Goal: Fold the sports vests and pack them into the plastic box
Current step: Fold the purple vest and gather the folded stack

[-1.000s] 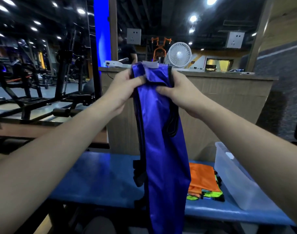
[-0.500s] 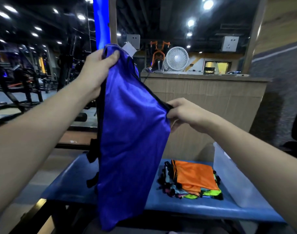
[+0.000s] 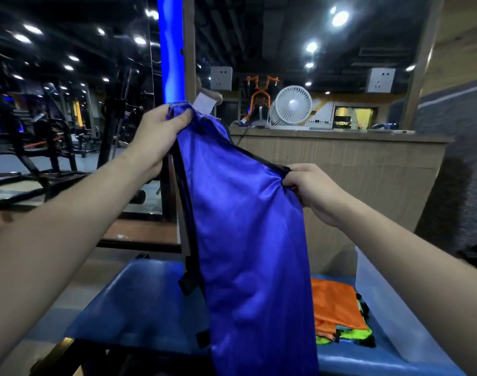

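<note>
A shiny blue sports vest (image 3: 248, 240) with black trim hangs in the air in front of me. My left hand (image 3: 157, 134) grips its top corner, near a white label, held high. Lower and to the right, my right hand (image 3: 310, 188) pinches the black-trimmed edge. The vest's bottom drops below the blue bench (image 3: 139, 302). A stack of folded vests, orange on top (image 3: 335, 305) with neon green below, lies on the bench to the right. The clear plastic box (image 3: 378, 299) stands at the far right, partly behind my right arm.
A wooden counter (image 3: 354, 164) with a white fan (image 3: 293, 105) rises right behind the bench. Gym machines (image 3: 42, 147) fill the left background. A blue pillar (image 3: 172, 50) stands behind my left hand.
Both hands were together at the vest's top; they moved apart, the left staying high and the right sliding down the edge, spreading the vest wider. The view shifted slightly left.
</note>
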A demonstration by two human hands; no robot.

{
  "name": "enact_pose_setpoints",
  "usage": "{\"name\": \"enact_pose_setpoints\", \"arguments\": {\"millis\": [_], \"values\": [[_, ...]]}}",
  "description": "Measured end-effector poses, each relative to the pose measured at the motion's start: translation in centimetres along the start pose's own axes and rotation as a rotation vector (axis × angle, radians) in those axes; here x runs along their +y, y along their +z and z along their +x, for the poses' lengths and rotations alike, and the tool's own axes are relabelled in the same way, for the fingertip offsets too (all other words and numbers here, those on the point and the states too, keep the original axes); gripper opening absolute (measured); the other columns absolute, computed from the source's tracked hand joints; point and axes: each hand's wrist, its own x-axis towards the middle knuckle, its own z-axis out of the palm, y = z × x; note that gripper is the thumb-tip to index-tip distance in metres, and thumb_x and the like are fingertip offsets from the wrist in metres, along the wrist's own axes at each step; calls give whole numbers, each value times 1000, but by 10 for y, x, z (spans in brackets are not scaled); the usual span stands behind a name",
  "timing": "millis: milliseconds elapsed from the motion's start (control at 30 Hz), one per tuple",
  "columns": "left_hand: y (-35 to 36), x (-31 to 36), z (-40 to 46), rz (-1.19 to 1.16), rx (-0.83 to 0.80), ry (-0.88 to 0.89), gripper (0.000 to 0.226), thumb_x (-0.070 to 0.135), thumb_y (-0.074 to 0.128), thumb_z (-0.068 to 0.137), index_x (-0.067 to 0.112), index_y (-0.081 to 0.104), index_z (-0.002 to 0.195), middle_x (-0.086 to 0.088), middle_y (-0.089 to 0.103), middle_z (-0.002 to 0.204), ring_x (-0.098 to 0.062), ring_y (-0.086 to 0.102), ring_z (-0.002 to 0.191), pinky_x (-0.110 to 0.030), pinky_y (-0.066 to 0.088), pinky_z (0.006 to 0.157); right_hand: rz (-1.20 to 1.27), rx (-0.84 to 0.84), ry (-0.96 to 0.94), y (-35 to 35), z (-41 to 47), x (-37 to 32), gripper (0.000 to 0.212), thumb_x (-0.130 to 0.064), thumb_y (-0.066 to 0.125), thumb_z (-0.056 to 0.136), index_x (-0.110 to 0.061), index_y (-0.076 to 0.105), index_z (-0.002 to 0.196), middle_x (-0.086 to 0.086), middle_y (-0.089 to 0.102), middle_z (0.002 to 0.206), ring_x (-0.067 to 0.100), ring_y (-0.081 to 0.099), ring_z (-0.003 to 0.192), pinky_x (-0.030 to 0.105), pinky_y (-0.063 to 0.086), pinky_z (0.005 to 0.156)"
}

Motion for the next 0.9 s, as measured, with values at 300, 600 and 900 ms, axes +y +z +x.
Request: {"name": "enact_pose_setpoints", "arguments": {"millis": [300,600,900], "values": [[32,-148,69,74,-46,-97,15,17,65,96,7,72,105,-3,71,86,-7,64,71,-21,53,62,-56,0,140,26,104,131,23,-1,46,85,2,68,90,13,55,75,29,48,59,26,38,37],[41,-258,109,145,-10,-187,12,21,60,100,16,68,107,3,65,83,-6,62,60,-19,54,44,102,74,168,50,189,228,24,6,45,92,0,68,97,8,62,83,20,62,86,47,59,85],[33,-293,79,125,-134,-225,14,16,57,101,21,71,103,-2,72,103,-9,70,88,-26,61,65,112,17,181,63,190,277,26,10,47,89,-5,67,92,6,65,86,13,63,85,35,55,81]]}}
